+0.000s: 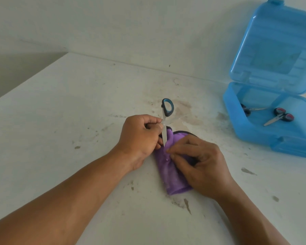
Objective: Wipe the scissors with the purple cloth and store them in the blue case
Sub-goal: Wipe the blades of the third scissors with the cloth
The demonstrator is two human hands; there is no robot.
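My left hand (140, 137) grips a pair of scissors (166, 119) near the pivot, its blue-and-grey handle pointing away from me and one blade pointing down toward the purple cloth (170, 174). The cloth lies bunched on the white table. My right hand (200, 163) pinches the cloth around the blade tip. The blue case (254, 138) stands open at the right, lid upright. Inside it lie two pairs of scissors with red-and-black handles, one (279, 116) in the middle and one (247, 109) by the left wall.
The white table (78, 112) is stained and speckled, with a brownish patch just beyond the scissors. A white wall runs behind it. The table's left edge drops off at the far left.
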